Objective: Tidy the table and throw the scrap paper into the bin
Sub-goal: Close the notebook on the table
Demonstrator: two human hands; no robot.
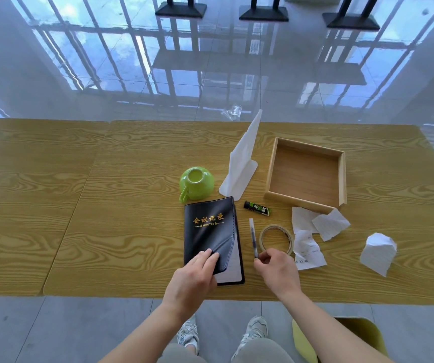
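A black notebook (209, 226) with gold lettering lies near the table's front edge, its cover lifted at the lower right corner. My left hand (196, 276) rests on that lower cover, fingers over its bent edge. My right hand (276, 268) pinches the near end of a pen (253, 235) that lies beside the notebook. A tape roll (276, 238) sits just right of the pen. Several crumpled paper scraps (323, 222) lie right of the tape, one scrap (308, 251) by my right wrist and a folded scrap (378, 252) further right.
An upturned green cup (197, 183), a white plastic stand (242, 163), a small dark lighter (257, 208) and an open wooden tray (270, 166) stand behind the notebook. A yellow-green bin (304, 344) sits on the floor at my right. Clear plastic wrap (232, 112) lies beyond the table.
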